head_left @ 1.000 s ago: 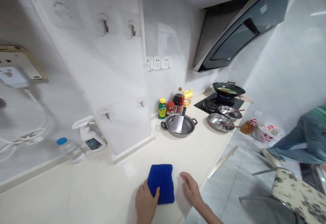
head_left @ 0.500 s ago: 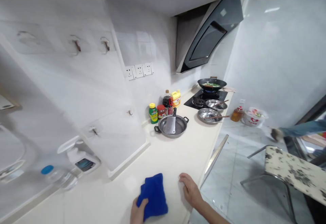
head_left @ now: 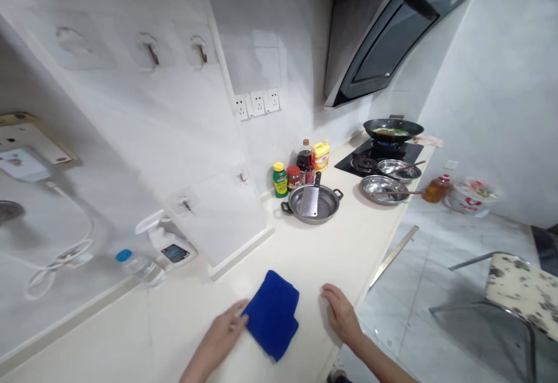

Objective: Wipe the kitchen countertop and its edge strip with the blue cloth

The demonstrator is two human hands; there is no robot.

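Note:
A folded blue cloth (head_left: 274,316) lies on the cream countertop (head_left: 209,307) in front of me. My left hand (head_left: 224,333) is at the cloth's left corner, with a gap between thumb and forefinger and the fingertips against the edge. Right of the cloth, my right hand (head_left: 343,316) rests near the counter's front edge, empty, its fingers loosely bent and apart from the cloth. Farther along stands a two-handled steel pan (head_left: 329,208) with a cleaver (head_left: 310,201) laid across it.
Behind the pan are a green bottle (head_left: 280,181), a red-lidded jar (head_left: 293,178) and a dark sauce bottle (head_left: 306,162). A wok (head_left: 394,131) with greens sits over a lit burner. Steel bowls (head_left: 383,191) stand nearby. A clear bottle (head_left: 143,268) lies at left. A chair (head_left: 518,284) is at right.
The cloth has turned and shifted on the counter. My left hand has moved from a thumb-over grip to the cloth's left edge. My view has swung left.

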